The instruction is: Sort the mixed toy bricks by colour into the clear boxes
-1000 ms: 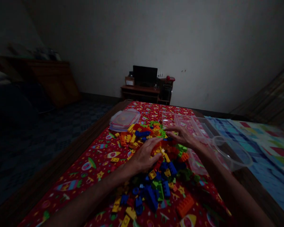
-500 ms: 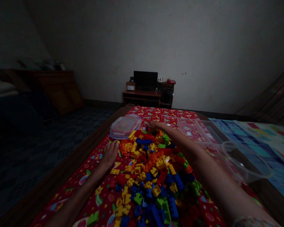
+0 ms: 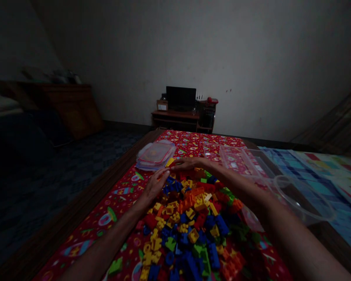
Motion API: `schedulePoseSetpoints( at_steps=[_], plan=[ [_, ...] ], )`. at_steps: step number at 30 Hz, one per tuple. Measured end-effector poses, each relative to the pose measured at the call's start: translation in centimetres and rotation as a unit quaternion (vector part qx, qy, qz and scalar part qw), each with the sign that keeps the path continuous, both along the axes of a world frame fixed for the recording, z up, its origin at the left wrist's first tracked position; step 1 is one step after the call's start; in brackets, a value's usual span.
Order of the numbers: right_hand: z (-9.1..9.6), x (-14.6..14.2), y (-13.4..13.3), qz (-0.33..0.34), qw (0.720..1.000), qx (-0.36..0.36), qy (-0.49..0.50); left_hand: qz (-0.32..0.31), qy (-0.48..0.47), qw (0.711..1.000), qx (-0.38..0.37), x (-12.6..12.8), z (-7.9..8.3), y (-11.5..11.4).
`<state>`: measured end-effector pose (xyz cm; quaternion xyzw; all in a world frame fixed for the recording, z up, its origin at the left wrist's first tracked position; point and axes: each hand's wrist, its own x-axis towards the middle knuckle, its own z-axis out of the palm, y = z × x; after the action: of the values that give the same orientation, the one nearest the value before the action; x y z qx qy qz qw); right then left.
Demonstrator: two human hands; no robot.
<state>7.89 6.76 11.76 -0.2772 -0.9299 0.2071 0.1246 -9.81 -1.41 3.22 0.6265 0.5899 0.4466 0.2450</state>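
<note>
A heap of toy building bricks [image 3: 190, 222] in yellow, blue, red, orange and green spreads over a red patterned cloth [image 3: 105, 210]. My left hand [image 3: 155, 186] rests against the heap's far left edge, fingers extended and holding nothing. Across the far side of the heap lies my right hand [image 3: 188, 164], stretched out flat with its fingertips pointing left, close to the left fingertips. Bricks touch or sit just under both palms; the hands partly hide them. A lone green brick [image 3: 116, 266] lies at the near left.
Stacked clear plastic lids [image 3: 155, 153] lie just beyond my hands at the left. Clear plastic containers [image 3: 241, 160] stand on the right, one rounded tub [image 3: 318, 203] near the table edge. Farther back, a desk holds a monitor [image 3: 181, 98].
My left hand has moved right and forward along the heap's edge, pushing bricks inward. My right hand has come slightly nearer, so the fingertips almost meet. Bricks at the far left have shifted right.
</note>
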Motion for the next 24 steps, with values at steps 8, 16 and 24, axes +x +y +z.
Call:
schedulePoseSetpoints(
  at_steps=[8,16,24],
  plan=[
    [2.0,4.5,-3.3,0.038,0.995,-0.065,-0.066,-0.083,0.059,0.992,0.077,2.8,2.9,-2.4],
    [2.7,11.3,-7.8,0.014,0.999,-0.018,-0.033,-0.205,0.128,0.964,0.114,7.1,4.9,-3.5],
    [2.0,12.6,-7.1,-0.170,0.978,0.059,0.103,-0.173,0.114,0.966,0.157,6.7,5.9,-3.6]
  ],
)
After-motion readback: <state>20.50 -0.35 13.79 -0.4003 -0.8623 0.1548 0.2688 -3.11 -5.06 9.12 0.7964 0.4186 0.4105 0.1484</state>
